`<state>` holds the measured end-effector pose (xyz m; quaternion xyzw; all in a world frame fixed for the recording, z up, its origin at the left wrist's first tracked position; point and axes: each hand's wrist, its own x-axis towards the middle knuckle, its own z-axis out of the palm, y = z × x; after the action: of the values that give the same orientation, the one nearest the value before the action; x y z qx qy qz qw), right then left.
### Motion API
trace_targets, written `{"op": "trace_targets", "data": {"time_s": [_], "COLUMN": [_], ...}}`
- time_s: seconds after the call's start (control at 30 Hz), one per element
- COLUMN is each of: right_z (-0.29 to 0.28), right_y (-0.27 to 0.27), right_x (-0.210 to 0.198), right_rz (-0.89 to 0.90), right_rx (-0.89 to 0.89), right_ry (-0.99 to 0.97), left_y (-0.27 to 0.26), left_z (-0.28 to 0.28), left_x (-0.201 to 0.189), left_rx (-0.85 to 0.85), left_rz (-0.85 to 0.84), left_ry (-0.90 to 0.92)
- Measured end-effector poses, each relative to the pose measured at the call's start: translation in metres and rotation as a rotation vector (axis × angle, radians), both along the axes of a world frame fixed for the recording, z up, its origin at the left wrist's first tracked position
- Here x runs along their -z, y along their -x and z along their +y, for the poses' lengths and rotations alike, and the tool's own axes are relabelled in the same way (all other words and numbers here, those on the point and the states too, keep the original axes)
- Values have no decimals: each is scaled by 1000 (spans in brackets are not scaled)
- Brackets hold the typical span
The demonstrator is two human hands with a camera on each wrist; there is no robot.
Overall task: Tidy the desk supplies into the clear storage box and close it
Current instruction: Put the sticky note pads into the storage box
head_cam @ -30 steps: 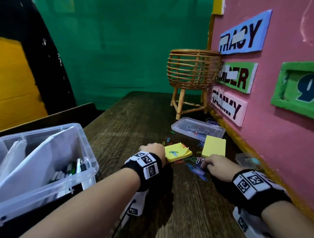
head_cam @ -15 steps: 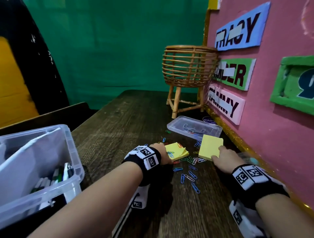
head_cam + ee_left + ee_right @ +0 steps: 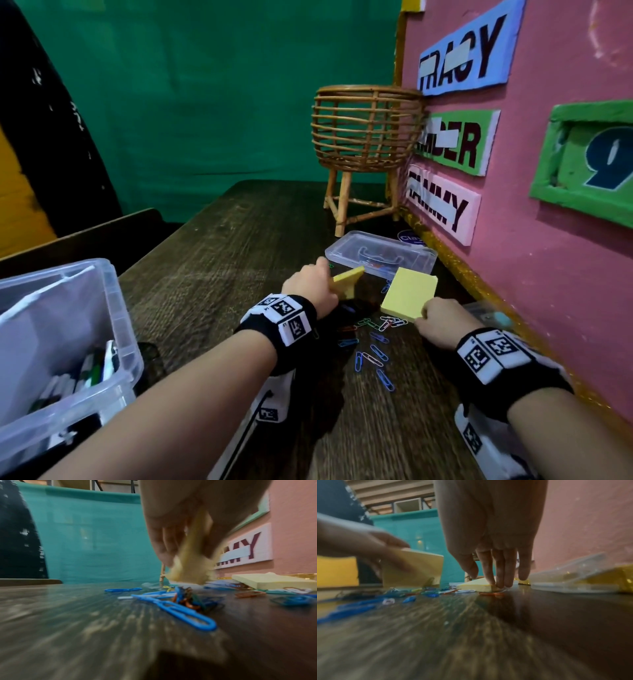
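My left hand grips a deep-yellow sticky-note pad and holds it tilted on edge above the desk; the left wrist view shows the pad blurred between thumb and fingers. My right hand pinches the near corner of a pale-yellow sticky-note pad, fingertips at its edge. This pad lies low on the desk. Coloured paper clips are scattered between my hands. The clear storage box stands open at the near left with pens inside.
A shallow clear plastic lid lies beyond the pads. Behind it a wicker basket on legs stands against the pink wall. A small clear case sits by the wall near my right wrist.
My left hand has lifted the deep-yellow pad off the desk and tipped it on edge. My right hand moved from the paper clips to the pale-yellow pad and stays at its corner.
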<state>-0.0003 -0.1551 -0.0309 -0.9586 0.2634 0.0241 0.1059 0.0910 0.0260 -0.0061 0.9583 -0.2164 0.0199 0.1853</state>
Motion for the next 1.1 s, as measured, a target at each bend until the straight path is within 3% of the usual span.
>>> {"op": "trace_targets", "data": {"time_s": [0.17,0.33,0.4,0.47,0.53,0.67,0.73,0.8,0.87,0.9,0.93,1.03,1.1], "right_z": [11,29,29,26,21,15,14,12,12,13,15,19,18], "right_y": [4,11,11,12,13,14,15,15,14,13,12,10,10], "right_x": [-6,-19,-24,-28,-30,-27,-26,-26,-25,-24,-23,-22,-21], "right_rz": [-86,-281,-426,-564,-668,-706,-684,-660,-619,-597,-576,-553,-578], "right_rx": [21,72,155,224,284,349,357,368,382,386,382,349,373], "right_ry": [-67,-332,-460,-493,-414,-293,-284,-279,-268,-272,-284,-303,-319], "left_y": [12,29,30,25,18,4,-14,-83,-147,-157,-137,-35,-7], "left_z": [-6,-33,-50,-67,-81,-101,-115,-159,-200,-205,-196,-133,-111], "left_x": [-10,-12,-15,-13,-9,2,21,84,135,137,116,33,15], "left_rx": [77,337,283,203,144,111,213,233,222,214,179,157,152], "left_rz": [-88,-63,47,269,401,307,264,313,339,405,469,362,306], "left_ry": [390,545,675,756,695,263,25,-194,-144,-89,-86,-70,-19]}}
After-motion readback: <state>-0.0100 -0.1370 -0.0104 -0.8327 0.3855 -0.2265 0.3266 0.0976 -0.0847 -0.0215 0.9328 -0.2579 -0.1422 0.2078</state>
